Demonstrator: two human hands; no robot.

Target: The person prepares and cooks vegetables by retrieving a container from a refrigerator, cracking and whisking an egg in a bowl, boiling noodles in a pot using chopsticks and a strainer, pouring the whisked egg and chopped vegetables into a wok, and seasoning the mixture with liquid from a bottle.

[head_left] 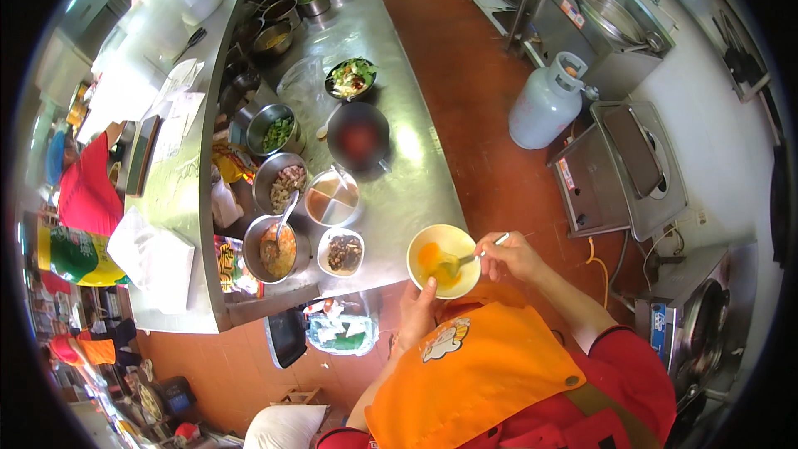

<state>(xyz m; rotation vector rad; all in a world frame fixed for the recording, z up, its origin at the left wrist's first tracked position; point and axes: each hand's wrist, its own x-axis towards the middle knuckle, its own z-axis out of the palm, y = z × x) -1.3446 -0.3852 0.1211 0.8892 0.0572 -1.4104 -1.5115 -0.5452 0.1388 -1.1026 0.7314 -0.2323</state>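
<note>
My left hand (pixel 418 310) grips the near rim of a pale yellow bowl (pixel 419 238), its thumb over the edge. Orange-yellow beaten egg (pixel 433 260) lies in the bowl. With my right hand (pixel 510 254) I hold the handle of a metal spoon (pixel 467 259), whose end dips into the egg. Left of the bowl, on the steel counter (pixel 405 212), stand a white dish of dark chopped food (pixel 345 254) and a round divided container of powders (pixel 332 198). Beyond them is a dark round bowl (pixel 374 113) with blurred red contents, near a black bowl of chopped greens (pixel 350 79).
Steel pots of chopped ingredients (pixel 276 248) line the counter's left side, below a raised shelf (pixel 168 196). A gas cylinder (pixel 547 100) and a steel cooking unit (pixel 648 174) stand across the red floor. A bin (pixel 343 332) is beneath the counter's end. People in red work at far left.
</note>
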